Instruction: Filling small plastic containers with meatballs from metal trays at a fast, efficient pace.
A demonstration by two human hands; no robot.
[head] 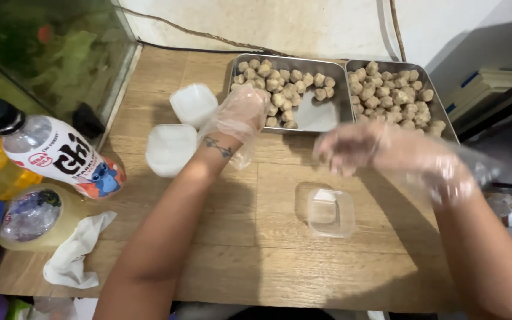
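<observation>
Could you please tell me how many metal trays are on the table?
2: the left tray, which the left hand reaches into, and the right tray beside it, touching. None seems hidden.

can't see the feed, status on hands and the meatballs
Left hand gloved, over meatballs in left tray. Right hand gloved, blurred, above table. Empty tub below it, nothing between.

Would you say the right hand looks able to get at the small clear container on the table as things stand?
Probably yes: the right hand hovers just above and behind the empty clear container, and bare wooden table lies around it with nothing between them.
</observation>
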